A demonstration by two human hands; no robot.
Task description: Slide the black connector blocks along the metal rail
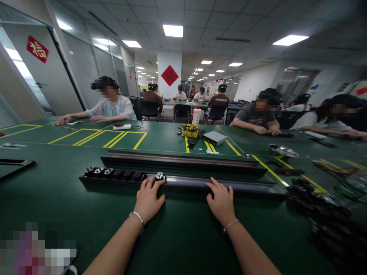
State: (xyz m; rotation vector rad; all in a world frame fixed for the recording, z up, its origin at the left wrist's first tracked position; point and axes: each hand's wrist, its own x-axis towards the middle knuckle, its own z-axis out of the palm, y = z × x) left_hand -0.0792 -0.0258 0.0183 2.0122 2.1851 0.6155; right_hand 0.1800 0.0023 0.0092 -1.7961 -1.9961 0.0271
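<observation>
A long black channel rail (186, 183) lies crosswise on the green table in front of me. Several small black parts (117, 173), some with whitish tops, sit in a row in its left half. Apart from that row, my left hand (149, 198) has its fingertips around one small black part with a white top (159, 176), partly hidden by the fingers. My right hand (222, 200) rests its fingertips on the rail's right half, with fingers spread and nothing held. Just behind lies a second long dark rail (183, 162), roughly parallel to the first.
A dark heap of small parts (323, 210) spreads at the right, beside a clear plastic bottle (354, 187). Further back are a metal bowl (283, 151), a grey box (214, 138) and a yellow container with cables (190, 130). Co-workers sit across the table.
</observation>
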